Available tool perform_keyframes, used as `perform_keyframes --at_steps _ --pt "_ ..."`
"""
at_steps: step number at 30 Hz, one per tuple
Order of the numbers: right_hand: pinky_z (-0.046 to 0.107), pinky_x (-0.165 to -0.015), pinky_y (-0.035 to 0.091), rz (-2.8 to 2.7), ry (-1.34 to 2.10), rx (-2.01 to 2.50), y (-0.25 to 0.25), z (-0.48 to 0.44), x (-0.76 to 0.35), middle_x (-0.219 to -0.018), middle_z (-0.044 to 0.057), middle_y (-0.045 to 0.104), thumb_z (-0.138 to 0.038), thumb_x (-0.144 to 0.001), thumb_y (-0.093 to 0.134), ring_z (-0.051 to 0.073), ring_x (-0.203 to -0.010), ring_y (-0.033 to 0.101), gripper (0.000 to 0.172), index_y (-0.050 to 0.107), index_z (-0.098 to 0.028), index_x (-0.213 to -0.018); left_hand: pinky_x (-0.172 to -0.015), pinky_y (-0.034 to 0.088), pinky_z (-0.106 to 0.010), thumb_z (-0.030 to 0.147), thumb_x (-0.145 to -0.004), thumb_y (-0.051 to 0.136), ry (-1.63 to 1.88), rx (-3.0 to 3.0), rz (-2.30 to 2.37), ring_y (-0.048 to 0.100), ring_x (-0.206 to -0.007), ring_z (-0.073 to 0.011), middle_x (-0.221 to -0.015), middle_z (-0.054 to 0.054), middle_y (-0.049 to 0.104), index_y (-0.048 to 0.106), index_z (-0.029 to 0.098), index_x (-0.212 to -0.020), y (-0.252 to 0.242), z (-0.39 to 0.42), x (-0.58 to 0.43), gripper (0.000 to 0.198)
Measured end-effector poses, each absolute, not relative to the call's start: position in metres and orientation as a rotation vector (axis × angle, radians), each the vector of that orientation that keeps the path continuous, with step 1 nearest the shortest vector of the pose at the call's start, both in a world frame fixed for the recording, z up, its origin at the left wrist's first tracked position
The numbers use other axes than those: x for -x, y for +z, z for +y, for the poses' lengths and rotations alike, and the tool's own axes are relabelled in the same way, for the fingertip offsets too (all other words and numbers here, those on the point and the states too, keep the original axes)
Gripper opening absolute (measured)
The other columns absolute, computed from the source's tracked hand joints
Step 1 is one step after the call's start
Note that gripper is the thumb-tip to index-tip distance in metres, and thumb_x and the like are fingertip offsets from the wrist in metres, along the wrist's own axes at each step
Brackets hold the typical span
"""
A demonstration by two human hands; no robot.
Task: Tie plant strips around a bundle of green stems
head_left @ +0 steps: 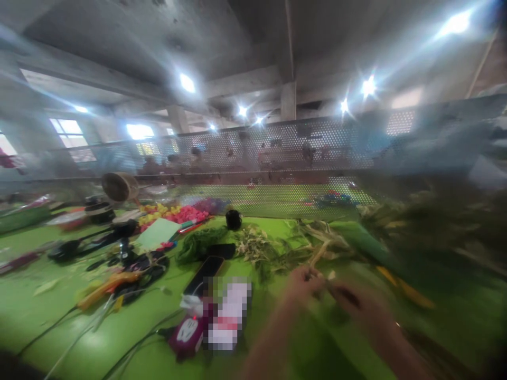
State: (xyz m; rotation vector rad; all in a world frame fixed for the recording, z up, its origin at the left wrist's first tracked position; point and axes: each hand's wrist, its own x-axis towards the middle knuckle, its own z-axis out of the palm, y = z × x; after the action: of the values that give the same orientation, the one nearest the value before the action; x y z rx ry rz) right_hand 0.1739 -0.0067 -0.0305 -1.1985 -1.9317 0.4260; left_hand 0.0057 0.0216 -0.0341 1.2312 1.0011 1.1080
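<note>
The picture is smeared by motion. My left hand [303, 282] and my right hand [358, 303] meet low and right of the middle, above a green table [59, 322]. Both look closed round a thin stem [319, 253] that leads up into a heap of green and pale foliage [277, 245]. My left fingers pinch the stem's lower end. My right fingers curl round something dark and narrow that I cannot make out.
A phone [204, 274] and a purple pouch [188, 332] lie left of my hands. Cables, a glue gun [101, 287], a green card [158, 232], and pink and yellow flower heads [174, 212] fill the left. A perforated metal screen [301, 158] runs behind; leafy branches [431, 232] crowd the right.
</note>
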Motion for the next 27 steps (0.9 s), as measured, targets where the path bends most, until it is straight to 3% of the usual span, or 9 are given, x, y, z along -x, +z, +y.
perform_keyframes --at_steps 5,10,16,22,27 --pt "0.029 -0.064 0.048 -2.082 0.066 1.155 -0.036 -0.010 -0.172 -0.078 0.003 0.071 -0.030 -0.089 0.047 0.019 -0.069 0.065 0.021 0.067 -0.026 -0.085 -0.052 0.036 -0.022 0.029 -0.071 0.059 1.113 -1.551 1.356 0.048 -0.055 -0.0112 -0.058 0.002 0.054 0.057 0.017 -0.073 -0.033 0.018 -0.008 0.012" --pt "0.031 -0.064 0.048 -2.184 -0.038 1.161 -0.038 -0.009 -0.173 -0.083 0.005 0.073 -0.028 -0.091 0.042 0.020 -0.071 0.066 0.027 0.069 -0.025 -0.086 -0.058 0.036 -0.023 0.020 -0.069 0.059 1.040 -1.851 1.477 0.052 -0.064 -0.0139 -0.070 -0.001 0.062 0.063 0.019 -0.077 -0.025 0.006 -0.009 0.009" --pt "0.029 -0.062 0.047 -2.097 0.211 1.178 -0.029 -0.003 -0.184 -0.073 0.001 0.070 -0.031 -0.086 0.050 0.018 -0.067 0.063 0.022 0.069 -0.025 -0.076 -0.060 0.036 -0.023 0.017 -0.066 0.060 0.873 -2.082 1.254 0.052 -0.067 -0.0145 -0.070 -0.001 0.062 0.066 0.018 -0.072 -0.014 0.004 0.001 0.009" --pt "0.025 -0.051 0.045 -1.829 0.702 1.268 -0.022 0.004 -0.190 -0.061 0.000 0.068 -0.038 -0.077 0.059 0.018 -0.059 0.062 0.021 0.069 -0.021 -0.069 -0.057 0.039 -0.021 0.035 -0.068 0.067 0.787 -1.669 0.883 0.051 -0.059 -0.0108 -0.066 0.001 0.059 0.066 0.014 -0.081 -0.013 0.006 0.006 0.025" --pt "0.025 -0.055 0.046 -1.727 0.636 1.242 -0.025 0.000 -0.182 -0.065 0.000 0.068 -0.039 -0.079 0.059 0.018 -0.063 0.063 0.021 0.069 -0.022 -0.072 -0.055 0.041 -0.023 0.044 -0.059 0.073 0.994 -1.276 0.908 0.049 -0.053 -0.0098 -0.062 0.001 0.055 0.057 0.015 -0.076 -0.030 0.017 -0.003 0.036"
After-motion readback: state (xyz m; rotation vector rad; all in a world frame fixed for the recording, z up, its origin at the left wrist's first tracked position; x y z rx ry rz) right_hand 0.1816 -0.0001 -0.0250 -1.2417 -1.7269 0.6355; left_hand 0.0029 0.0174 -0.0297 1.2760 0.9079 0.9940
